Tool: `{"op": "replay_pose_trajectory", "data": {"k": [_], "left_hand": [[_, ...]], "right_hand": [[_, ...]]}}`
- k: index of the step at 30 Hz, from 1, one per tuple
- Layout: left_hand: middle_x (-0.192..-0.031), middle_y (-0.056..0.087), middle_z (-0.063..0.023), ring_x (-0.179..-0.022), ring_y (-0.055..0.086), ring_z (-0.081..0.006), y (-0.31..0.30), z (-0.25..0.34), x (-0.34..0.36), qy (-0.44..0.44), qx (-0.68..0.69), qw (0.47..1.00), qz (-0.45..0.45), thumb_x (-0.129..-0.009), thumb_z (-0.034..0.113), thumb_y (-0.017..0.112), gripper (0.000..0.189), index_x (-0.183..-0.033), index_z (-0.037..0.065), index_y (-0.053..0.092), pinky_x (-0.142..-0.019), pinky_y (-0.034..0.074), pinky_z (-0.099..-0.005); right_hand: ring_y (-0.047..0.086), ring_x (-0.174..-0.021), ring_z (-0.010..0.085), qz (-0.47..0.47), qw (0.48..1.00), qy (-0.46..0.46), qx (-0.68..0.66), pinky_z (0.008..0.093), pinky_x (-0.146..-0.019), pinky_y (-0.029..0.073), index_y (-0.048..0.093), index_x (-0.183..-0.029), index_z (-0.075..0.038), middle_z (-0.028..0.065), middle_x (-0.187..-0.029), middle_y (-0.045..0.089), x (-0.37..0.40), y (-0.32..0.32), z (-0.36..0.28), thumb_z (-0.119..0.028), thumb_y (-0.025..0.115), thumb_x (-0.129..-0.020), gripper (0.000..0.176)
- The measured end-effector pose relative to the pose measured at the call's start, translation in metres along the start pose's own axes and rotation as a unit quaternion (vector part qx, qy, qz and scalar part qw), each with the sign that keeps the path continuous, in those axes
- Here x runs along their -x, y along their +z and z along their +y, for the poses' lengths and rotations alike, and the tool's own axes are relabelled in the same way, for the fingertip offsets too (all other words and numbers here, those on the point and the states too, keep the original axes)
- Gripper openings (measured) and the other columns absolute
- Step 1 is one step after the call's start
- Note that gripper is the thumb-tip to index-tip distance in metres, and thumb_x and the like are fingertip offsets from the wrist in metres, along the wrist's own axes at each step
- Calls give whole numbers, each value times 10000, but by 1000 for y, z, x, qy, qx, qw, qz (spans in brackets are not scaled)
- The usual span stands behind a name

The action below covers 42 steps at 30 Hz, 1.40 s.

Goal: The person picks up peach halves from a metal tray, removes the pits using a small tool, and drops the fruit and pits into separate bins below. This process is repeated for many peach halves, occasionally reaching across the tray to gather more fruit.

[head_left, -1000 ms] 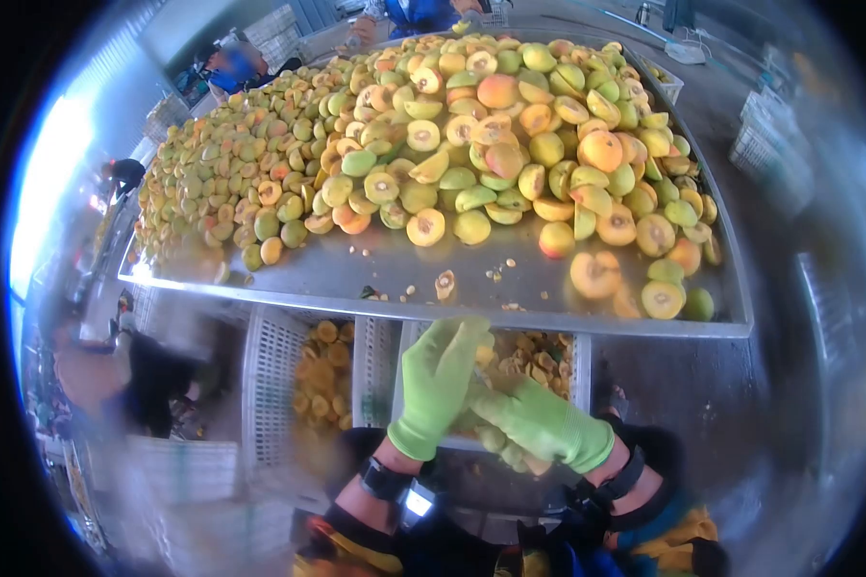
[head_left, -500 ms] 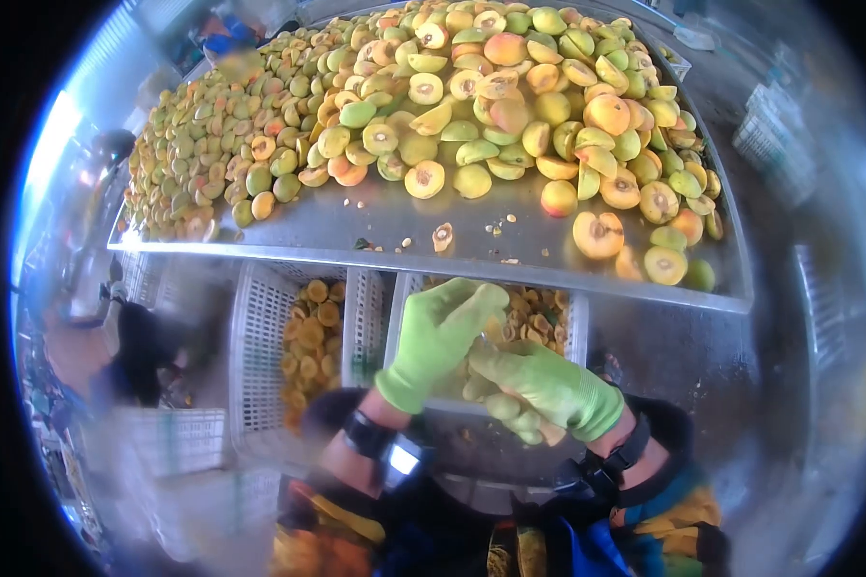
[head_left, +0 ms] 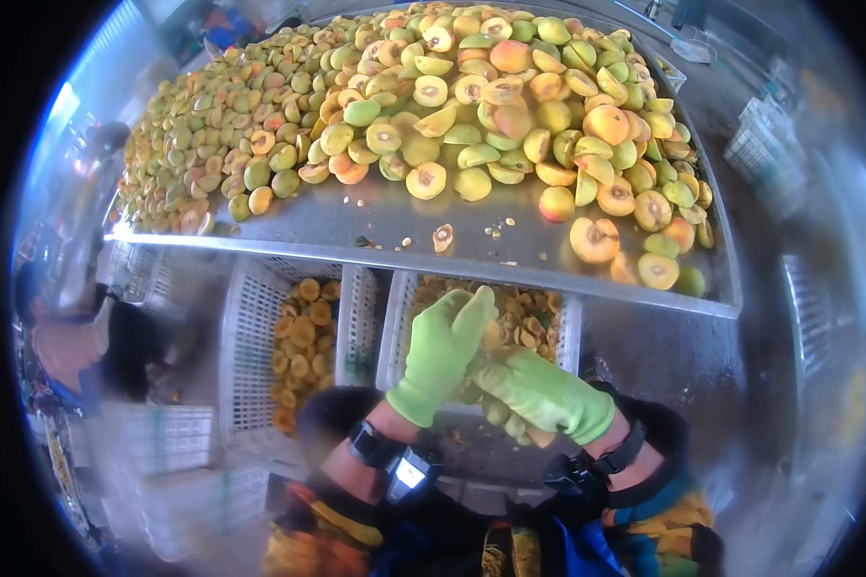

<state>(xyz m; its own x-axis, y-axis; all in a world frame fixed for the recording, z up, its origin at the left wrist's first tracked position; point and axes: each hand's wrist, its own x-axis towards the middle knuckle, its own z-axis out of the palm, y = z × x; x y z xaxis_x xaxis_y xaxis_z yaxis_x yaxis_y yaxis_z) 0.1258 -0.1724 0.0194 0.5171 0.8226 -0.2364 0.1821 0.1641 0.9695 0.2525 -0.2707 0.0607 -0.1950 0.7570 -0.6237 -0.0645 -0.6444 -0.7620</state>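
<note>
The person stands at the near edge of the steel counter (head_left: 375, 226), both hands in green gloves, brought together over a white crate (head_left: 574, 338) that sits below the rim. The left hand (head_left: 443, 351) has its fingers long and only lightly curved, cupped against a yellow bit of fruit (head_left: 492, 336) that shows between the two gloves. Whether it truly grips the fruit I cannot tell, as most of it is hidden. The right hand (head_left: 544, 392) is clenched, thumb pressed toward the left fingers; something pale pokes out beneath it, too unclear to name.

To my eye the step in hand is working one piece over the crate, likely freeing the stone from a half. The crate below holds brownish scraps, and a second crate (head_left: 250, 327) to the left holds clean orange halves (head_left: 303, 337).

A next move would call for keeping the piece over the right crate, then a reach up and forward to the pile (head_left: 433, 87) of halved fruit on the counter. The nearest halves lie just past a loose scrap (head_left: 443, 238).
</note>
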Motion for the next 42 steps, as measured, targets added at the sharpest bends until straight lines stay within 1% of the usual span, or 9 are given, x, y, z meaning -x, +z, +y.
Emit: {"op": "replay_pose_trajectory", "data": {"k": [4,7,9,12,22,27,31,37,42], "left_hand": [[-778,658,-2,-691,589,-79,-13,13,-5,-98,30,989,-108,-954,336,607,340,-912,6,681,-610,469,-240],[-765,655,-3,-683,578,-60,-14,4,-10,-72,28,988,-136,-942,296,628,305,-924,-1,691,-599,468,-225],[-772,663,-10,-698,581,-52,-13,-2,-6,91,13,985,-143,-921,246,662,260,-962,-7,702,-615,482,-221],[-794,677,-22,-729,585,-51,-19,-2,-9,30,-16,977,-211,-903,207,684,241,-1003,-12,705,-644,493,-222],[-773,668,-16,-700,572,-59,2,-2,-4,11,141,983,-116,-914,236,673,251,-921,-12,708,-628,485,-236],[-871,703,-53,-797,616,-75,-9,-2,-15,-43,-87,964,-248,-935,243,623,260,-924,-1,715,-682,495,-245],[-885,701,-65,-802,634,-106,-6,-15,-17,35,71,960,-269,-914,195,645,222,-961,-12,709,-729,510,-252],[-877,696,-64,-776,636,-102,-4,0,-10,6,-86,965,-248,-900,192,664,233,-970,-27,706,-697,515,-246],[-840,688,-73,-764,638,-119,10,-14,-9,7,153,965,-211,-913,215,662,273,-980,-49,680,-677,514,-250]], "right_hand": [[438,-438,42,-57,996,24,-61,207,-390,390,596,-997,2,-28,-612,502,-5,-5,6,-565,510,-959,575],[430,-429,43,-85,991,24,-96,203,-386,384,586,-996,4,-22,-611,508,-7,-6,10,-551,506,-965,562],[426,-425,42,-94,988,21,-121,202,-382,379,580,-996,4,-19,-610,510,-6,-6,11,-534,505,-972,544],[402,-417,41,-117,978,51,-162,204,-370,365,573,-989,1,-23,-595,484,0,-3,10,-481,511,-987,486],[344,-395,58,-115,967,45,-223,234,-344,310,564,-972,-27,-35,-575,417,-2,-8,18,-460,517,-993,436],[343,-354,72,-65,987,71,-127,238,-316,302,579,-984,-38,-35,-566,415,-3,-4,21,-453,502,-1002,423],[324,-328,55,-146,936,51,-316,207,-279,272,641,-890,-78,-66,-502,398,-5,-10,33,-350,513,-1014,325],[313,-329,56,59,995,28,-70,209,-290,280,626,-885,-71,-41,-527,426,7,3,20,-351,519,-1008,324],[330,-347,60,-99,964,34,-245,201,-310,264,620,-920,-46,-32,-531,432,5,-16,36,-383,538,-993,354]]}}
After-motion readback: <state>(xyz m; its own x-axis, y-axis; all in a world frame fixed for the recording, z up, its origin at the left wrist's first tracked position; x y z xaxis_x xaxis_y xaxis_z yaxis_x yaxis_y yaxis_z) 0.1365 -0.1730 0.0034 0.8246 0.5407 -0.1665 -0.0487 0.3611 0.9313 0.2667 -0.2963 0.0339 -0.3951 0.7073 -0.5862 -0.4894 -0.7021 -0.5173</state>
